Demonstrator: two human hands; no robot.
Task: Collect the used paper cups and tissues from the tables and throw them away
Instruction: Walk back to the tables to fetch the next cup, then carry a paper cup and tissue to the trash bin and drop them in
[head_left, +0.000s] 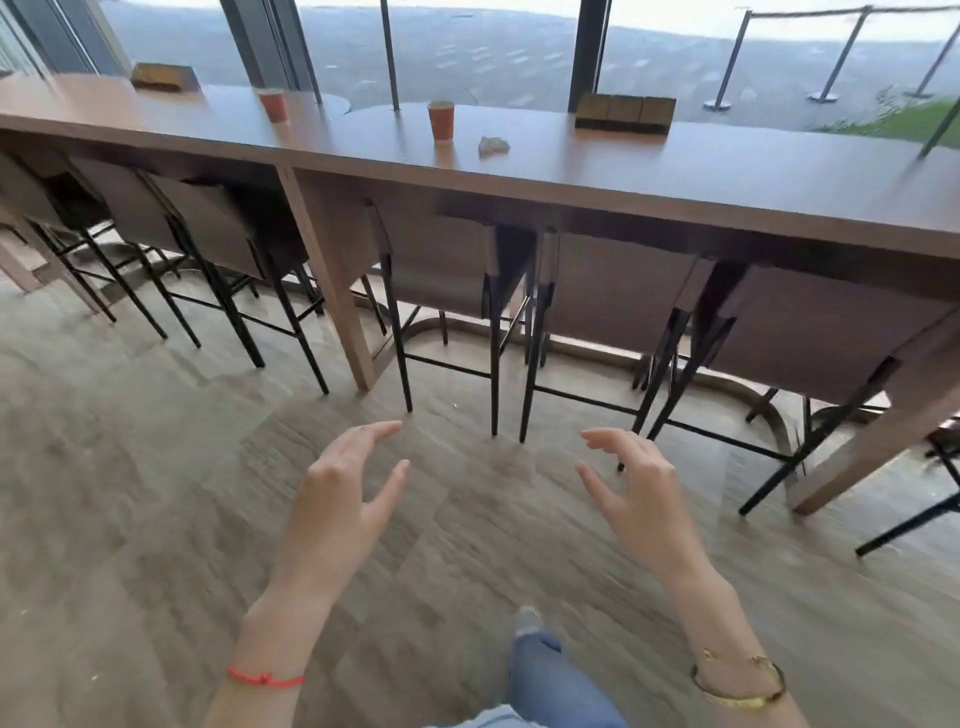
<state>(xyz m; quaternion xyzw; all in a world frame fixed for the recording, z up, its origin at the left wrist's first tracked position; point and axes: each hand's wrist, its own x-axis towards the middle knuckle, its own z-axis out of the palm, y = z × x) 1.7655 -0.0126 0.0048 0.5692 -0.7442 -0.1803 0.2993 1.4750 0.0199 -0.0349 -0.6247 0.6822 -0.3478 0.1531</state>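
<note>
Two orange paper cups stand upright on a long brown counter table (675, 171) by the window: one cup (441, 120) near the middle, the other cup (274, 105) further left. A crumpled grey tissue (493, 146) lies just right of the middle cup. My left hand (345, 491) and my right hand (636, 486) hover over the floor, well short of the table. Both hands hold nothing and their fingers are spread.
Several brown high stools (441, 260) on black legs are pushed under the counter between me and its top. Wooden boxes (625, 113) (158, 77) sit on the counter. Wood-pattern floor (156, 493) lies in front. My leg in jeans (540, 670) shows below.
</note>
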